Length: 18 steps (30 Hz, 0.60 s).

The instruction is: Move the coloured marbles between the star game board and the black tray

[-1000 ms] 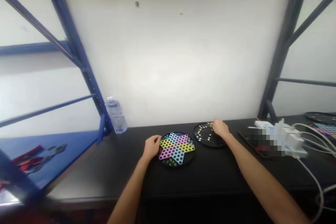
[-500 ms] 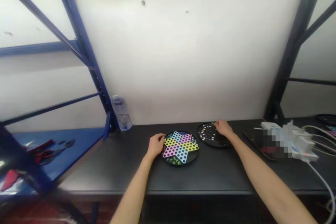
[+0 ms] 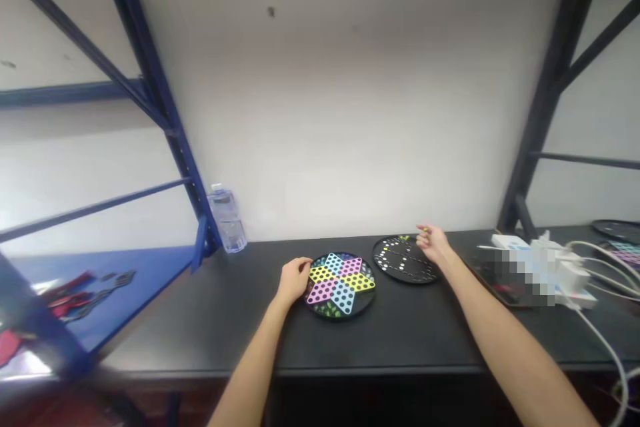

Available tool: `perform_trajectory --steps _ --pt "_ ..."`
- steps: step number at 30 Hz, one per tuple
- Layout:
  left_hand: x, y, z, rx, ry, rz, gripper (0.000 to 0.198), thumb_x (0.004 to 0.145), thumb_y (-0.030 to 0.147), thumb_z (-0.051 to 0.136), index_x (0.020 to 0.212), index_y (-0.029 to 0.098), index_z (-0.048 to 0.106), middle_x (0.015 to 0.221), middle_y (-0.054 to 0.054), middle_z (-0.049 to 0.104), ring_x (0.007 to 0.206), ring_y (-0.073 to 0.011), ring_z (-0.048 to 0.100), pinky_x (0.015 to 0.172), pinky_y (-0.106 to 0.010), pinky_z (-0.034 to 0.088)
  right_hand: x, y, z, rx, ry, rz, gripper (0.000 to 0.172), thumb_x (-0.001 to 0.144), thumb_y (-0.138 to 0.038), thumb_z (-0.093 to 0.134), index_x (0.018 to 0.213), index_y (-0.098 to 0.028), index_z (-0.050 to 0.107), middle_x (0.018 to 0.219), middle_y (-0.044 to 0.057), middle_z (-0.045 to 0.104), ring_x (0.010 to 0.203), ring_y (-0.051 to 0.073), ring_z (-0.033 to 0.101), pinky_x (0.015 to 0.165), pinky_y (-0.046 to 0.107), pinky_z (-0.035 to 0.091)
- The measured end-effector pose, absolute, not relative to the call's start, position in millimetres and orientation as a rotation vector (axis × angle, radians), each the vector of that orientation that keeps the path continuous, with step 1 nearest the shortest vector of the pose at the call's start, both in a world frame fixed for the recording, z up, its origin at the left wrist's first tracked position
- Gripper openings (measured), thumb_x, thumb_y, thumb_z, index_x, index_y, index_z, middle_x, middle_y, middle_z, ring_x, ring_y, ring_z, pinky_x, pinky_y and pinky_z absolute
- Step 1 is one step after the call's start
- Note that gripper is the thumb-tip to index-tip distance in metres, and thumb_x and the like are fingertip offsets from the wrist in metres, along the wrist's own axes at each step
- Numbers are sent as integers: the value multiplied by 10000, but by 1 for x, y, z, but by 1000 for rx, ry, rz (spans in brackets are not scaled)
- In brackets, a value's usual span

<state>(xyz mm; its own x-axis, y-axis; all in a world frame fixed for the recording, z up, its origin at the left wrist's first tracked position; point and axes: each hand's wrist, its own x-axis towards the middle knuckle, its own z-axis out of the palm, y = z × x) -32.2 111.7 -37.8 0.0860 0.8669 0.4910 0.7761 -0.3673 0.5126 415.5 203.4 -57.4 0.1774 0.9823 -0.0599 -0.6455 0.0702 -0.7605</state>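
Item: my right hand (image 3: 434, 245), thumb and forefinger pinched on what looks like a small yellow marble (image 3: 425, 229), raised just off the far edge of a round black marble board (image 3: 405, 260); a firm, narrow pinch seems best for so small a piece. Item: my left hand (image 3: 295, 282), fingers curled on the left rim of a pastel star-shaped Chinese checkers board (image 3: 341, 283) on a black table (image 3: 200, 327), gripping or merely resting, I cannot tell. Changed from the earlier frame: my right hand has lifted off the black board.
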Motion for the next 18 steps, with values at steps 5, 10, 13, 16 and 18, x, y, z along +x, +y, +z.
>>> perform_trajectory --steps 5,10,13,16,18 --pt "-33 114 -39 2232 1704 1152 293 851 269 458 956 199 723 992 -43 714 926 -190 635 876 -302 464 410 204 -55 -854 -545 1213 279 893 -365 477 685 -196 401 491 -66 380 328 31 215 283 157 170" --pt "-33 114 -39 2231 1719 1157 288 850 271 461 957 208 721 978 -38 715 916 -190 637 871 -303 466 408 206 -57 -1275 -843 738 339 835 -463 537 643 -193 466 480 -18 467 398 93 400 377 206 293" --pt "-33 113 -38 2234 1721 1155 287 848 270 463 958 205 720 986 -39 714 920 -191 638 869 -301 469 411 206 -62 -1601 -1274 332 319 813 -475 559 724 -171 592 654 70 622 666 194 589 575 258 415" --pt "-32 112 -37 2243 1724 1152 286 845 268 464 951 202 721 982 -39 715 917 -191 637 865 -301 471 410 207 -68 -1797 -1581 112 277 794 -425 607 945 -196 646 895 96 676 869 241 608 723 297 421" --pt "-32 112 -37 2238 1726 1142 287 845 269 463 951 203 721 979 -38 715 915 -190 638 862 -302 472 407 207 -71 -1837 -1686 82 303 789 -372 629 1054 -224 630 978 94 672 914 244 603 759 309 412"
